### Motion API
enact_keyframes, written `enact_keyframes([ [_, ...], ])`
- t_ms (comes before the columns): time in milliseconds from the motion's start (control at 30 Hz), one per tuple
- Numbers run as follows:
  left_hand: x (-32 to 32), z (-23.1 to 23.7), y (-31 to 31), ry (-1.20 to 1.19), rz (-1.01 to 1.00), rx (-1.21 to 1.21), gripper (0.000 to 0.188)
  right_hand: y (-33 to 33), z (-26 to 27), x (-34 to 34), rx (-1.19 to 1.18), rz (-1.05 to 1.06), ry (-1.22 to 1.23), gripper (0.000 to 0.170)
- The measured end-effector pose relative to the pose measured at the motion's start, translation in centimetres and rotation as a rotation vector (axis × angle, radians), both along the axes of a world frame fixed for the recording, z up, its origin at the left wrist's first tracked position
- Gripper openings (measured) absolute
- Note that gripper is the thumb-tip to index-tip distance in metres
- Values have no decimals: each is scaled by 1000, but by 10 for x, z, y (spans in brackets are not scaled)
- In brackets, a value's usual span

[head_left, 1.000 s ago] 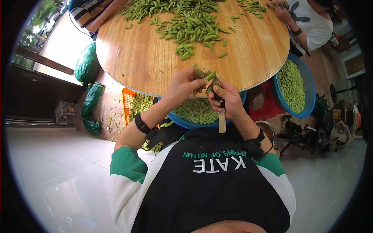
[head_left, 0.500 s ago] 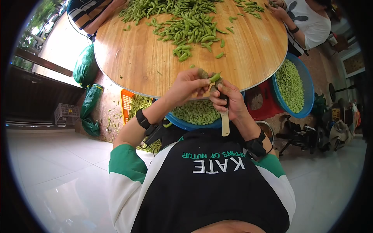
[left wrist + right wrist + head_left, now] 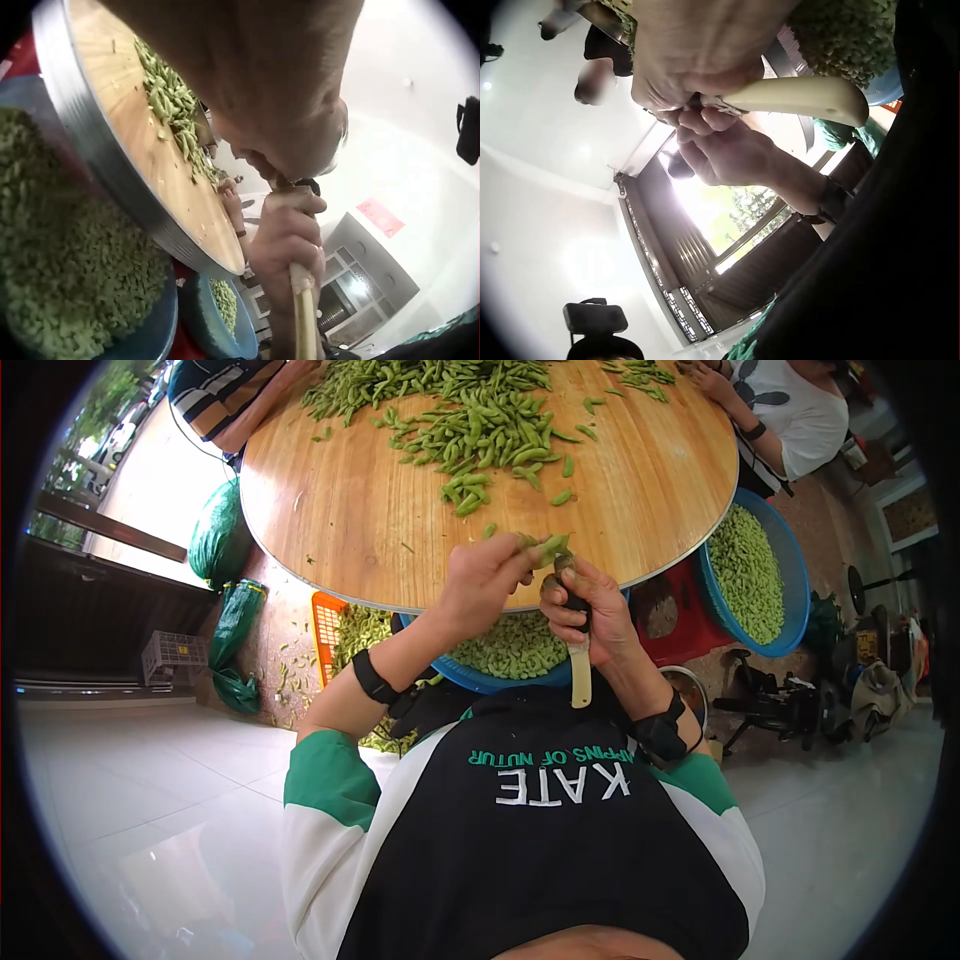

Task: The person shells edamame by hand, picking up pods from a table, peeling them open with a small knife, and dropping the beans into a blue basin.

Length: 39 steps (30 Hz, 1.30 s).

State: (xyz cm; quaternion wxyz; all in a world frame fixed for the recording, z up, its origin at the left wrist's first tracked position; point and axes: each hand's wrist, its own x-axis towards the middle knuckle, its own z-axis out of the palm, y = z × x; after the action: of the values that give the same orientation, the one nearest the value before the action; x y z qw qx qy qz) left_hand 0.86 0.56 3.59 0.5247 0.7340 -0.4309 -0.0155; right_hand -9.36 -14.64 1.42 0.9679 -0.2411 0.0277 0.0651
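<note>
Okay, so you're holding your left hand (image 3: 480, 575) just over the near edge of the round table (image 3: 640, 520); its fingers are curling in tight and pinching a green pod (image 3: 553, 547), with part of the pod poking out toward your other hand. Your right hand (image 3: 600, 615) is sitting right beside it; those fingers are wrapping closed around a tool with a cream handle (image 3: 581, 678), and the handle is sticking out toward your body. I'm not making out the tool's working end, since your fingers are covering it; can't tell if it's touching the pod either.

As for the rest, a big pile of pods (image 3: 480, 430) is lying farther in on the table, with a few loose ones straying out nearer you; a blue basin (image 3: 482, 685) of pale green bits is sitting below the table's near edge, and an orange basket (image 3: 325, 630) is standing to its left, below that same edge.

What I'd be watching: your fingertips are working super close together, so if that's a sharp end hiding in there, a slip on a slick pod could be nicking your left thumb; a pinch this small could also be letting the pod twist loose; and with your hands hovering right at the table's rim, anything popping free could be missing the basin and landing on the floor.
</note>
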Motion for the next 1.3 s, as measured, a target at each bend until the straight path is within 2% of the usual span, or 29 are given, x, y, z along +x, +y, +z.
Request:
enact_keyframes([
  [67, 3, -7, 0, 619, -60, -7, 16, -2, -2, -1, -50, -22, 0, 17],
  [100, 1, -5, -1, 618, -58, -7, 16, -1, -4, -2, -245, -82, 16, 17],
  [133, -3, -2, -3, 517, -23, 54, 14, 0, -6, -1, -439, -142, 31, 17],
  [167, -7, 0, -4, 417, 10, 117, 12, 1, -8, -1, -437, -142, 31, 17],
  [200, -11, -3, -3, 417, 10, 118, 12, 2, -10, -1, -611, -201, 42, 17],
  [233, -14, -7, -3, 256, 7, 108, 10, 3, -11, 1, -784, -260, 53, 19],
  [267, -16, -9, -2, 94, 1, 99, 9, 5, -13, 3, -781, -262, 55, 19],
  [333, -19, -10, 0, 50, -4, 92, 7, 11, -15, 7, -1148, -572, -69, 25],
  [367, -21, -11, 1, 5, -6, 80, 6, 10, -12, 6, -1149, -571, -69, 25],
  [433, -24, -16, 5, -10, -4, 105, 6, 8, -6, 2, -1417, -532, -72, 33],
  [467, -26, -18, 7, -27, -4, 132, 7, 7, -8, 2, -1417, -529, -72, 33],
  [533, -31, -15, 9, -27, -14, 138, 9, 4, -14, 4, -1697, -683, -430, 32],
  [600, -37, -14, 11, -24, -26, 147, 10, 1, -23, 6, -1714, -691, -425, 29],
  [667, -42, -14, 11, 79, 13, 160, 12, -1, -25, 3, -1729, -692, -431, 26],
  [700, -40, -11, 12, 78, 16, 161, 12, 1, -18, -1, -1655, -604, -349, 24],
  [767, -34, -4, 10, 333, 84, 256, 13, 2, -10, -4, -1580, -513, -264, 22],
  [833, -28, -4, 6, 328, 80, 241, 13, 5, -7, -2, -1651, -627, -464, 21],
  [900, -26, -6, 4, 318, 82, 225, 13, 10, 2, -1, -1672, -632, -528, 21],
  [967, -25, -8, -1, 179, 70, 229, 15, 10, 7, 0, -1698, -650, -599, 21],
  [1067, -24, -12, 3, 216, 12, 320, 18, 6, 5, -4, -1693, -628, -547, 19],
  [1100, -24, -12, 6, 217, 10, 322, 18, 1, 2, -8, -1657, -585, -455, 17],
  [1167, -25, -12, 13, 373, -169, 290, 20, -7, -2, -13, -1618, -539, -366, 15],
  [1233, -26, -13, 20, 357, -164, 222, 20, -11, -6, -18, -1493, -467, -237, 12],
  [1300, -28, -9, 25, 337, -158, 155, 20, -6, -10, -20, -1472, -460, -230, 12],
])
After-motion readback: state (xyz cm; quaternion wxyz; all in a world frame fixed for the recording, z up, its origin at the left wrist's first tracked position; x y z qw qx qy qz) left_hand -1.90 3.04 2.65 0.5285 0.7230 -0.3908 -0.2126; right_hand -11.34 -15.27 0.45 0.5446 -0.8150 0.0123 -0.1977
